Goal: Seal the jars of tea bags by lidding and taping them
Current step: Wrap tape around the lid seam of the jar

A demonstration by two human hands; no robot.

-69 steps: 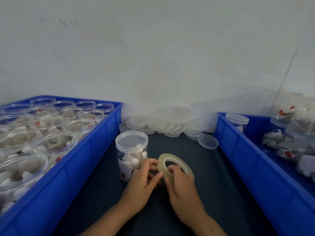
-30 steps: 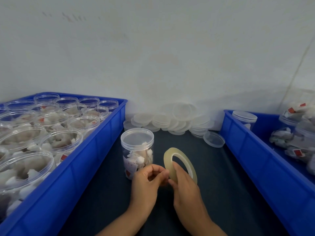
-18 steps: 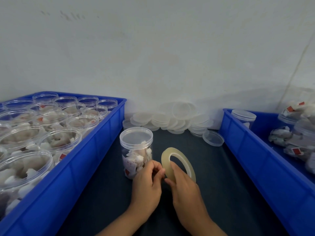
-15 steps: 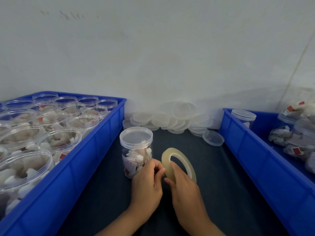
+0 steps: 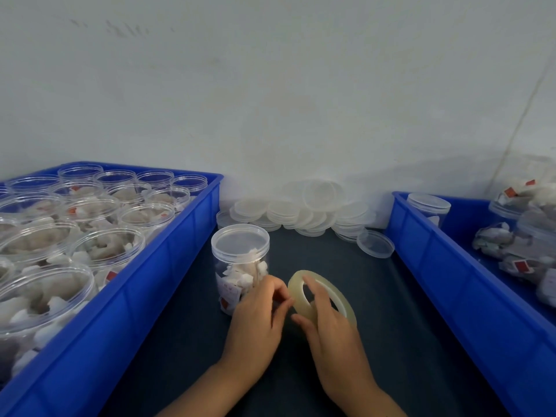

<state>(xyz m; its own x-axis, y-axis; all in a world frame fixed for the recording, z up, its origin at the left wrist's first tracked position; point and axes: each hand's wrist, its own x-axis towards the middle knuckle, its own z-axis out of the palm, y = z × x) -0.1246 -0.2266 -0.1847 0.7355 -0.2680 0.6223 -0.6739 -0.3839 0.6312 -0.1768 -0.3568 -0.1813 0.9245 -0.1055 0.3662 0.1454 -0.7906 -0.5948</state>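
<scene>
1. Translucent, yellowish tape roll (image 5: pixel 319 296) stood on edge in the right hand (image 5: pixel 332 329), whose forefinger passed through the core while the thumb pressed the rim from below; the fingers were curled round it.
2. Beside it, the left hand (image 5: pixel 257 319) was curled, its thumb and fingertips (image 5: pixel 282 296) pinched at the roll's left rim. Whether they had a loose tape end between them could not be told.
3. Both hands hovered over the dark table (image 5: pixel 391 341), near the middle of its front part.
4. Just left of the left hand, partly behind its knuckles, stood the clear lidded jar (image 5: pixel 239 260) of tea bags, upright on the table, near the right wall of the left crate.
5. Along the table's left edge sat a blue crate (image 5: pixel 144 296) packed with open jars (image 5: pixel 102 245) of tea bags, none with a lid.
6. Along the right edge sat a second blue crate (image 5: pixel 445 266); in its far corner stood a lidded jar (image 5: pixel 428 207), and more jars of tea bags (image 5: pixel 523 245) lay heaped further right.
7. At the table's far edge, against the pale wall (image 5: pixel 270 100), lay a pile of clear lids (image 5: pixel 304 209); one single lid (image 5: pixel 375 244) lay apart at the pile's right end, close to the right crate.
</scene>
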